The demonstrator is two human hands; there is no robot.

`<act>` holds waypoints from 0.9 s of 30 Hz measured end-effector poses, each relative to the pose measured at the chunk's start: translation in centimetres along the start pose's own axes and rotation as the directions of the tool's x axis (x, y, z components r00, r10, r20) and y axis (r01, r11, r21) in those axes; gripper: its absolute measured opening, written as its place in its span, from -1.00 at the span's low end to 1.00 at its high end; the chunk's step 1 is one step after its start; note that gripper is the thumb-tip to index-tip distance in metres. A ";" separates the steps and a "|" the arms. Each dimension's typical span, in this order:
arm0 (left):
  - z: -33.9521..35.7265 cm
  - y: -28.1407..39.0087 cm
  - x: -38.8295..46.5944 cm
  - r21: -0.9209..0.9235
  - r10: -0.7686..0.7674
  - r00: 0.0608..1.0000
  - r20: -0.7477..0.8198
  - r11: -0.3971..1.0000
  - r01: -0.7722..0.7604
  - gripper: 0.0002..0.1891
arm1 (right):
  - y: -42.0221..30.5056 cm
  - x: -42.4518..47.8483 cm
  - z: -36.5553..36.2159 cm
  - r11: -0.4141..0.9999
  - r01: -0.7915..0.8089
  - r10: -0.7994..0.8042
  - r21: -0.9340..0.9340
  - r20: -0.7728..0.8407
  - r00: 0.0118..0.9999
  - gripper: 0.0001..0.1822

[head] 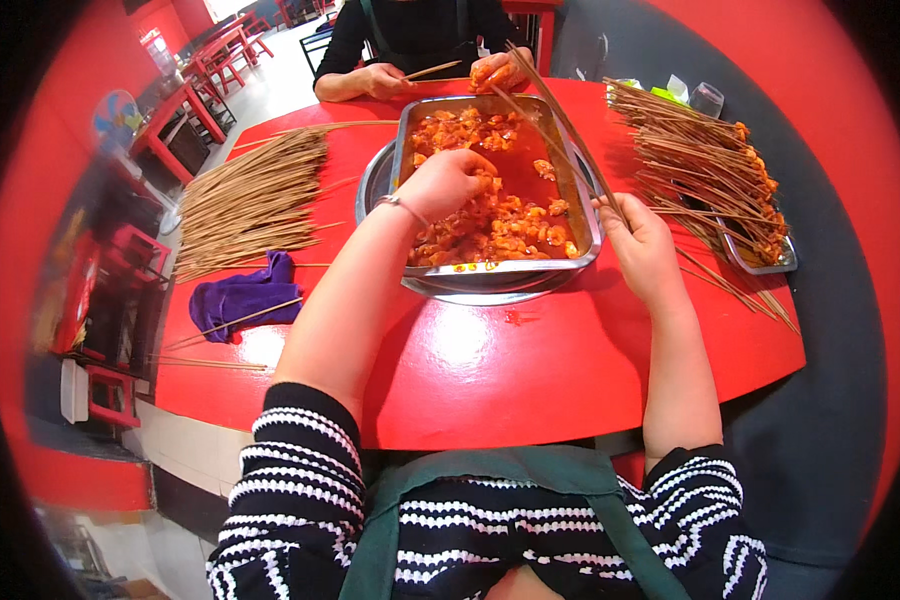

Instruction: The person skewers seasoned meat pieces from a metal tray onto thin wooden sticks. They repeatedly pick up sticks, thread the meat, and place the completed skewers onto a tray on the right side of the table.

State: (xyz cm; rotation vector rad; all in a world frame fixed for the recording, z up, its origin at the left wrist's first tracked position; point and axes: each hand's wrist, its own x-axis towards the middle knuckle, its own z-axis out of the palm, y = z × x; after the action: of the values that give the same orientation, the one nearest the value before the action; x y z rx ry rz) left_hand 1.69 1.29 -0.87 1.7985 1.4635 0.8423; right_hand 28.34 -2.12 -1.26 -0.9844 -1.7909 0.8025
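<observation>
A deep steel tray (594, 238) of marinated meat pieces in red sauce rests on a round metal dish (450, 292). My left hand (454, 180) reaches over the tray, its fingers closed on meat pieces (486, 187). At the tray's right edge, my right hand (634, 232) grips a few long wooden skewers (562, 116), which slant up and left over the tray. Whether meat is on their tips is not clear. A large pile of bare skewers (259, 195) lies at the left. Skewers loaded with meat (757, 187) lie across a smaller metal tray (791, 259) at the right.
A co-worker's hands (382, 80) are at the far side, one with a skewer, the other sauce-covered. On the red table (495, 360) lie a purple cloth (244, 300) with a skewer across it and loose skewers. A clear cup (706, 99) stands at the back right.
</observation>
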 end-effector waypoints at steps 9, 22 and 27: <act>0.9 1.5 -1.8 -0.878 -0.147 0.968 -0.206 0.465 -0.116 -0.76 | -0.1 -0.2 -0.3 0.989 -0.087 0.092 -0.119 0.033 0.995 -0.83; 0.4 2.7 -3.0 -0.916 -0.230 0.928 -0.293 0.346 -0.203 -0.81 | -0.8 -0.4 0.1 0.985 -0.087 0.095 -0.148 0.049 0.994 -0.89; 0.8 2.7 -3.0 -0.890 -0.190 0.934 -0.302 0.407 -0.205 -0.83 | -0.8 -0.4 0.1 0.974 -0.080 0.086 -0.213 0.018 0.996 -0.86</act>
State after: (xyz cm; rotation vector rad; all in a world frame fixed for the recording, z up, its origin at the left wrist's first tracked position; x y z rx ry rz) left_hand 3.34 -2.10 0.63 0.7775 0.8067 1.6504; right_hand 28.14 -2.81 -0.79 -1.1988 -1.8981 0.6877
